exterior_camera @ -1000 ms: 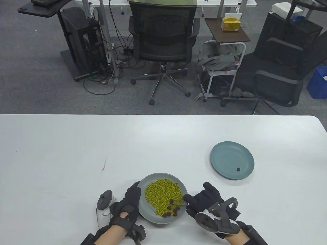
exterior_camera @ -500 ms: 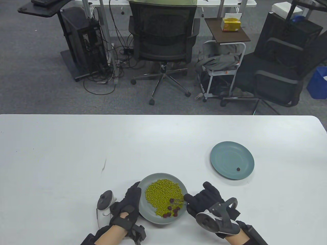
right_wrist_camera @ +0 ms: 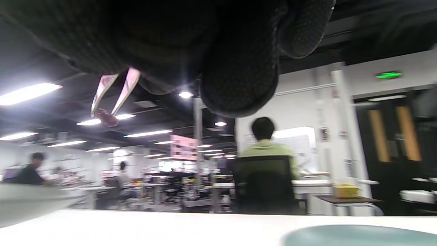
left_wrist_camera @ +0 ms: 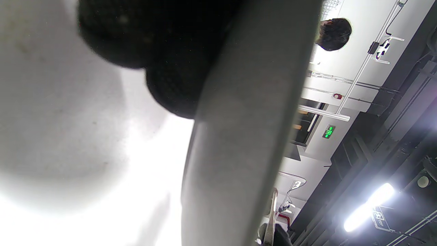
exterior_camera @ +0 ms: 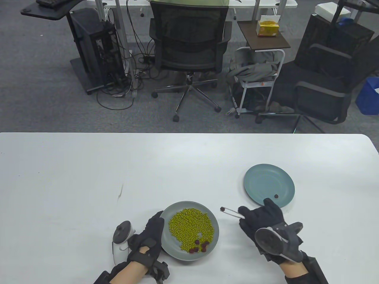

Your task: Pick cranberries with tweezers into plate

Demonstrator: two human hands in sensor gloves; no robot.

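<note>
The right hand (exterior_camera: 266, 220) holds the tweezers (exterior_camera: 232, 211), which pinch one cranberry (exterior_camera: 221, 209) above the table (exterior_camera: 88, 177), between the grey plate (exterior_camera: 214, 236) and the blue plate (exterior_camera: 260, 180). The left hand (exterior_camera: 149, 236) rests against the grey plate's edge, fingers flat.

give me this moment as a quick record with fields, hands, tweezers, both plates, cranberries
left hand: black-gloved left hand rests against the left rim of the grey plate of green beans
right hand: black-gloved right hand holds the thin metal tweezers above the white table
tweezers: tips pinch one dark red cranberry, between the two plates
source plate: several cranberries lie at its near edge
target plate: round blue-green plate holds one cranberry
</note>
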